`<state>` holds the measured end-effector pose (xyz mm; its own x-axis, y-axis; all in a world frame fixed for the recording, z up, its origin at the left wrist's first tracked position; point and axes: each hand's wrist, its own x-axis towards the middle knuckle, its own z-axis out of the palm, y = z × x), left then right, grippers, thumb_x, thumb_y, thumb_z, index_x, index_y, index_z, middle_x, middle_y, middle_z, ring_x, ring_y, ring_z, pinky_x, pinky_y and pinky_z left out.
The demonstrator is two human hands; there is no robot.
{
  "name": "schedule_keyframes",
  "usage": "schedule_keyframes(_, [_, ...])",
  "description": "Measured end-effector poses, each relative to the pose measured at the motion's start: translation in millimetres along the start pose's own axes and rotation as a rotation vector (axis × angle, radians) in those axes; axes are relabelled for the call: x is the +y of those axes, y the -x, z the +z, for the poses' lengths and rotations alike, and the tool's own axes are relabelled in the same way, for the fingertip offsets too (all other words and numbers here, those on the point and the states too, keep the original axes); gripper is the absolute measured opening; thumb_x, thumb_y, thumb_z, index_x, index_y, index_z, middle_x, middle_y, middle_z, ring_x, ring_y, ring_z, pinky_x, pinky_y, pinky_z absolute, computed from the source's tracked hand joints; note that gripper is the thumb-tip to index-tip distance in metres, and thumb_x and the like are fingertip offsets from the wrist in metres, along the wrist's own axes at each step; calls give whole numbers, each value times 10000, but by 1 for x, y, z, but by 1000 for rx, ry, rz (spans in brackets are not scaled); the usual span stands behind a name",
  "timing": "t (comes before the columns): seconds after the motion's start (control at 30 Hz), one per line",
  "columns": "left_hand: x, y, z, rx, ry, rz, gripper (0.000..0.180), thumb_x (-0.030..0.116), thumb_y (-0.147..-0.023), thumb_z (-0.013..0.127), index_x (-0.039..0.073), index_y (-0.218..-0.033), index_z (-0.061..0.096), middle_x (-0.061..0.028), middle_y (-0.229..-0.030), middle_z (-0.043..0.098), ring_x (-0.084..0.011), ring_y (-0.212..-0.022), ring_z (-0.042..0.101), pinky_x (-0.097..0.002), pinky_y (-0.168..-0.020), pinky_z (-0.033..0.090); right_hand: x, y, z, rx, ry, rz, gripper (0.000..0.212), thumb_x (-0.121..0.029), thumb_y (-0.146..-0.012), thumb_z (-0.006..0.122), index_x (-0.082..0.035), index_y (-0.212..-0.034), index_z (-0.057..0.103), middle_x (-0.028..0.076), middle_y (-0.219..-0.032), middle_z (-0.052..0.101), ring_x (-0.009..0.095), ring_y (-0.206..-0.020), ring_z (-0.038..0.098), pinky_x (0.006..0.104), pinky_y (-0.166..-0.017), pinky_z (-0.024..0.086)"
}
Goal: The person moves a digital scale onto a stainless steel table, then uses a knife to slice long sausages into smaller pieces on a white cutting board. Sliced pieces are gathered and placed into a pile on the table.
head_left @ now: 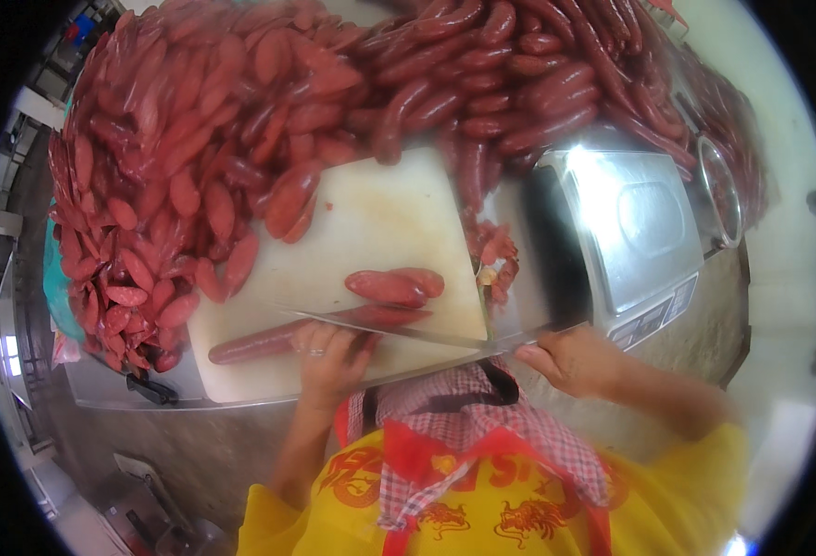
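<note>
My left hand (332,357), with a ring on one finger, is closed on a long red sausage (255,346) lying on the white cutting board (394,208). My right hand (575,361) grips a long knife (408,331) by its handle. The thin blade points left and crosses over the sausage just beyond my left fingers; whether it touches the meat I cannot tell. Beyond the blade, cut sausage pieces (389,285) lie together on the board.
A large heap of slant-cut sausage slices (176,157) covers the far left and overlaps the board. Whole sausages (510,83) are piled at the back right. To the right stand a steel scale (635,222) and a round metal bowl (721,190). Red scraps (496,255) lie beside the board.
</note>
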<state>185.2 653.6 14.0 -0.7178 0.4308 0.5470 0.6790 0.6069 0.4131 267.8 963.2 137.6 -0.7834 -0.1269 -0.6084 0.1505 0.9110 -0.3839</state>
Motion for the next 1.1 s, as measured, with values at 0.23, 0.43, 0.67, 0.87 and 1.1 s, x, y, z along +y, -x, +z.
schedule_keyframes(0.23, [-1, 0, 4, 13, 67, -14, 321, 160, -656, 826, 123, -905, 627, -38, -893, 602, -249, -864, 558, -390, -797, 398, -52, -100, 38, 71, 2, -142, 718, -589, -965, 300, -10, -797, 689, 229, -730, 648, 427, -732, 644, 487, -710, 517])
schedule_keyframes(0.43, [-10, 2, -15, 20, -33, -36, 341, 100, -641, 838, 120, -910, 630, -41, -914, 600, -256, -870, 543, -378, -795, 408, -39, -79, 27, -15, -35, -169, 741, -596, -969, 266, -7, -817, 688, 230, -761, 655, 444, -789, 641, 494, -779, 501])
schedule_keyframes(0.67, [-18, 8, -17, 7, -6, -22, 346, 104, -633, 842, 120, -901, 623, -44, -913, 597, -252, -854, 544, -381, -791, 409, -22, -17, 3, -33, 109, -15, 658, -548, -975, 344, -15, -811, 693, 213, -681, 641, 418, -668, 641, 477, -662, 526])
schedule_keyframes(0.87, [-15, 10, -18, 8, -15, -30, 336, 107, -638, 841, 115, -886, 615, -46, -904, 592, -247, -846, 550, -373, -787, 405, -82, -119, 50, 130, -29, -262, 731, -579, -966, 320, -2, -687, 670, 245, -689, 630, 427, -694, 641, 479, -685, 522])
schedule_keyframes(1.1, [-31, 21, -35, 55, -123, -110, 341, 151, -641, 834, 117, -883, 597, -61, -898, 569, -278, -883, 533, -400, -805, 391, -46, -27, 9, -57, -70, -10, 733, -597, -963, 309, 33, -854, 669, 251, -768, 653, 441, -757, 643, 484, -728, 520])
